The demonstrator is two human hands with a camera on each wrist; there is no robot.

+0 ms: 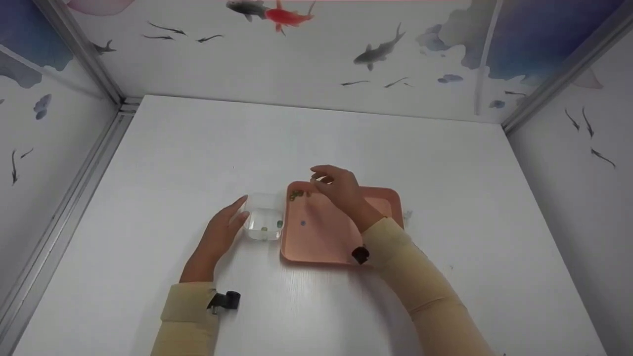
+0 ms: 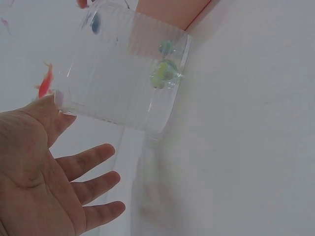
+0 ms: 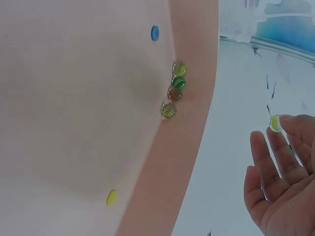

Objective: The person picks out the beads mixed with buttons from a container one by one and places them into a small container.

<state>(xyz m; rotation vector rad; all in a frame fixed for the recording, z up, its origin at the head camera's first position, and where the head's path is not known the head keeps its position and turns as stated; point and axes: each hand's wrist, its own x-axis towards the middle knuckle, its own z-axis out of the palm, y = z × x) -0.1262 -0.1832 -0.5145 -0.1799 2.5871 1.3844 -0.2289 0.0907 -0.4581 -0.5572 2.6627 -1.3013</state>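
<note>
A clear plastic container (image 1: 258, 217) stands against the left side of an orange tray (image 1: 321, 247). My left hand (image 1: 221, 232) is at its left side, thumb and index finger at the wall, other fingers spread in the left wrist view. Several greenish marbles (image 2: 165, 71) lie in the container. Over the tray's far edge, my right hand (image 1: 341, 190) pinches a clear marble with yellow inside (image 3: 275, 123) between thumb and fingertips. Several glass marbles, one of them green-striped (image 3: 178, 83), line the tray's edge. A flat blue disc (image 3: 155, 33) and a yellow disc (image 3: 111, 197) also lie in the tray.
The white table (image 1: 296, 311) carries the tray and the container. Panels with painted fish, like the back wall (image 1: 316, 64), enclose it at the back and both sides. A small transparent item (image 1: 407, 215) lies just right of the tray.
</note>
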